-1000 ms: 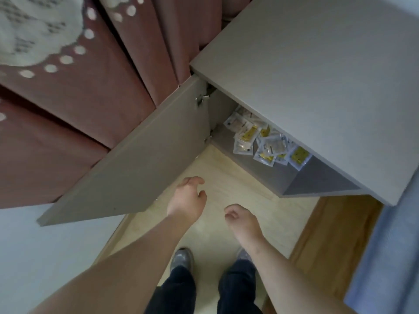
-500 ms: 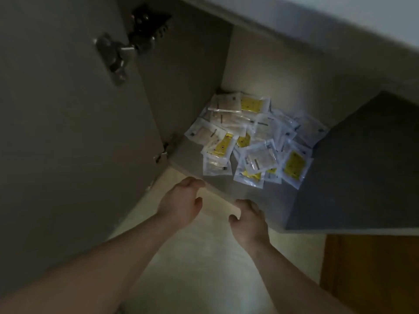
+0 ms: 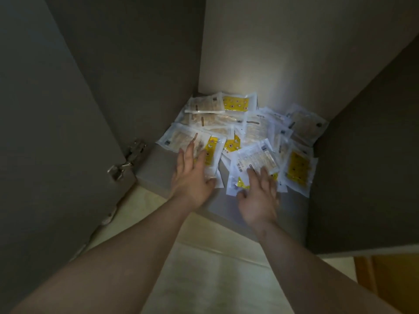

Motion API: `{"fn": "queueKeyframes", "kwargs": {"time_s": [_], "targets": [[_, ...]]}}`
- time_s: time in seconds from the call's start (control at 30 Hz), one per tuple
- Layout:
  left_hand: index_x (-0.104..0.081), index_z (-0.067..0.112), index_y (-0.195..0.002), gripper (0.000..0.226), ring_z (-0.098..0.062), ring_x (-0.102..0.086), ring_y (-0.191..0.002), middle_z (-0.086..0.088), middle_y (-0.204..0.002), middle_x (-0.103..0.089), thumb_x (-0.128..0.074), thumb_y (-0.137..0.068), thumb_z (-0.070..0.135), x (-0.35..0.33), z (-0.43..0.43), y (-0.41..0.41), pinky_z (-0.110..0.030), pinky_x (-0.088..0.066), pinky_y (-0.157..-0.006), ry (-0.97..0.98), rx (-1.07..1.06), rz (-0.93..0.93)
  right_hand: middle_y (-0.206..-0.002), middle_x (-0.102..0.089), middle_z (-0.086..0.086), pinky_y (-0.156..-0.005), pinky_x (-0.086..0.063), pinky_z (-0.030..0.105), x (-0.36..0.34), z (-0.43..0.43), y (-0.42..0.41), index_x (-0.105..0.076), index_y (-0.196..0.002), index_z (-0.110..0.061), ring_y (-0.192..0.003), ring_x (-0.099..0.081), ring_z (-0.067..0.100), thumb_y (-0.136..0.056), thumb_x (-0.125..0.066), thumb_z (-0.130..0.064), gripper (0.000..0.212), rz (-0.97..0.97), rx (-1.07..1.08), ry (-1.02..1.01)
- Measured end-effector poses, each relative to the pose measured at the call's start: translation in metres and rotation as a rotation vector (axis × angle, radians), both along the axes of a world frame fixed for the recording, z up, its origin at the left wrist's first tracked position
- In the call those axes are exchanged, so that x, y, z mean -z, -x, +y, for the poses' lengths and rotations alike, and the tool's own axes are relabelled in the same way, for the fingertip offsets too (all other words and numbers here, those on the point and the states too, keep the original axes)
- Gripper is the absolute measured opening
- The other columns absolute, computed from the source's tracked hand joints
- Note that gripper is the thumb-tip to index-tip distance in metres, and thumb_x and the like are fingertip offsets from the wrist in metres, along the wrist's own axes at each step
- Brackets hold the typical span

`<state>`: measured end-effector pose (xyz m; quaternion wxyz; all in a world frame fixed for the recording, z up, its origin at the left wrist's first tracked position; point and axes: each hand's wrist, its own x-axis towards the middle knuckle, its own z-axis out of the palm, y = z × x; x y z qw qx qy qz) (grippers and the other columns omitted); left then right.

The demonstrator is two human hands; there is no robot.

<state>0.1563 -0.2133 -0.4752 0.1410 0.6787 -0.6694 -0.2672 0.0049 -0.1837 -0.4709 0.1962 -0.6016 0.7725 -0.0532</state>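
Evidently the work stood at its very start. Both hands were inside the open grey laminate cabinet (image 3: 223, 201), on whose floor a loose heap of flat white plastic sachets with yellow printed panels (image 3: 238, 123) lay toward the back corner, overlapping at all angles. The left hand (image 3: 192, 175) lay with fingers straight and flat on the left-side sachet (image 3: 181, 138), thumb beside its near edge; nothing was gripped. The right hand (image 3: 258, 196) rested with fingers spread and extended on the front sachet (image 3: 256, 158), thumb by its lower corner; no closed hold was apparent. No sachet was lifted, stacked or outside the cabinet. Judgement: contact made, gathering not yet begun, the entire heap left to handle. The grey cabinet door (image 3: 56, 132) stood open at left on its metal hinge (image 3: 127, 159).
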Motion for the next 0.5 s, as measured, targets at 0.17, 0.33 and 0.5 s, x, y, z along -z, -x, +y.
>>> {"fn": "queueKeyframes", "kwargs": {"time_s": [0.17,0.33,0.5], "targets": [[0.011,0.028,-0.15,0.082,-0.025,0.025,-0.142,0.002,-0.156,0.026,-0.041,-0.092,0.056,0.023,0.001,0.002,-0.042,0.009,-0.116,-0.13,0.165,-0.167,-0.159,0.016,-0.005,-0.117,-0.003,0.042,0.009,0.006,0.011,0.0,-0.15,-0.038,-0.147,0.01,0.023,-0.097,-0.04,-0.036,0.066,0.086,-0.084,-0.068],[0.008,0.031,-0.15,0.072,-0.028,0.021,-0.144,0.005,-0.158,0.02,-0.03,-0.095,0.057,0.031,0.011,-0.004,-0.041,0.01,-0.115,-0.078,0.204,-0.322,-0.158,0.016,-0.008,-0.116,-0.004,0.041,0.015,-0.002,0.019,0.004,-0.15,-0.037,-0.147,0.009,0.022,-0.098,-0.034,-0.041,0.064,0.053,-0.155,-0.139],[-0.013,0.029,-0.151,0.057,-0.032,0.005,-0.146,0.002,-0.16,-0.003,-0.028,-0.096,0.036,0.03,0.034,-0.01,-0.043,-0.003,-0.118,-0.004,0.204,-0.31,-0.16,-0.001,-0.011,-0.115,-0.004,0.038,0.028,0.027,0.013,-0.018,-0.149,-0.038,-0.147,-0.005,0.025,-0.084,-0.006,-0.057,0.068,0.206,-0.343,-0.082]]}}
